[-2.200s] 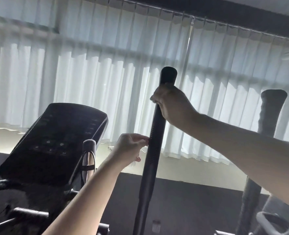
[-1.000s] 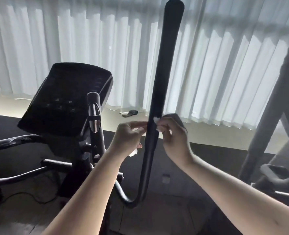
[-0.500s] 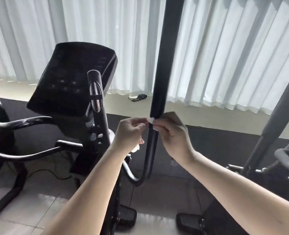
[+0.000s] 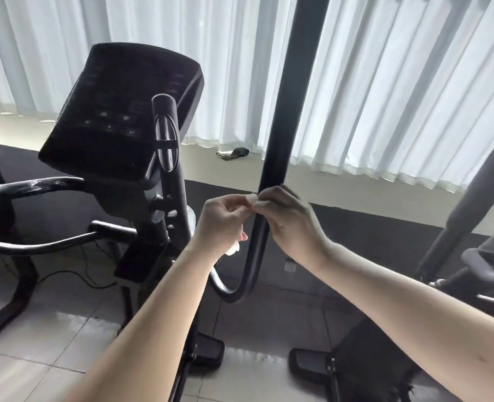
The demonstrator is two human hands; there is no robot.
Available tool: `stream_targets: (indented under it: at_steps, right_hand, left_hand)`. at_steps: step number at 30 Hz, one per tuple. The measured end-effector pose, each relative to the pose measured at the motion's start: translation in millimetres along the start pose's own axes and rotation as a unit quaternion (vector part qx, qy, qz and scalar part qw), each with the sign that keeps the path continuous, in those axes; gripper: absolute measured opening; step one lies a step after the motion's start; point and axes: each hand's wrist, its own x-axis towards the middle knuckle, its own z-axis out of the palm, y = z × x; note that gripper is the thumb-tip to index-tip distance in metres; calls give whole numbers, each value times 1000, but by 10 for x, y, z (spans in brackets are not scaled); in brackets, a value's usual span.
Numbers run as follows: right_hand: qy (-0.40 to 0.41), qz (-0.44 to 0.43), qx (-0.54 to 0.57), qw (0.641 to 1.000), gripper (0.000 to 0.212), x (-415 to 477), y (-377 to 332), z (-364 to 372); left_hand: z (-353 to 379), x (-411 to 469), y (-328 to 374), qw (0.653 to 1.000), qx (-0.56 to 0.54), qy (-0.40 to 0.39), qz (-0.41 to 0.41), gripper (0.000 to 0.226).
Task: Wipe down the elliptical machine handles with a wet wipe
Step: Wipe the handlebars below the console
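The elliptical's tall black right handle (image 4: 286, 117) rises through the middle of the head view and curves left at its foot. A white wet wipe (image 4: 251, 198) sits against its lower part, just below the foam grip. My left hand (image 4: 222, 224) pinches the wipe on the bar's left side, with a tail of wipe hanging below its palm. My right hand (image 4: 289, 224) pinches the wipe on the bar's right side, fingers curled round the bar. Most of the wipe is hidden by my fingers.
The black console (image 4: 118, 117) and a short fixed handle (image 4: 166, 134) stand left of the bar. Curved black side bars (image 4: 34, 187) reach out at far left. A grey pole (image 4: 477, 187) of another machine leans at right. White curtains hang behind; a small dark object (image 4: 234, 153) lies on the floor.
My right hand slid from the top of the handle down to its lower part and joined the left hand on the wipe. The view tilted downward, showing the floor.
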Motion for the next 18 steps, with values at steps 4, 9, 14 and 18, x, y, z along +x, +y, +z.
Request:
stream_targets:
  at_steps: [4, 9, 14, 18]
  right_hand:
    - [42, 8, 12, 999, 16, 347, 58, -91]
    - [186, 49, 30, 981, 12, 751, 164, -222]
    - [165, 218, 104, 956, 20, -33, -18, 110]
    - [168, 257, 188, 933, 31, 209, 93, 2]
  left_hand:
    - [-20, 7, -15, 1000, -17, -13, 1, 29]
    - [-12, -3, -31, 999, -23, -24, -2, 27]
    - [7, -14, -50, 1000, -20, -19, -4, 24]
    - [43, -29, -12, 1000, -7, 1, -11, 26]
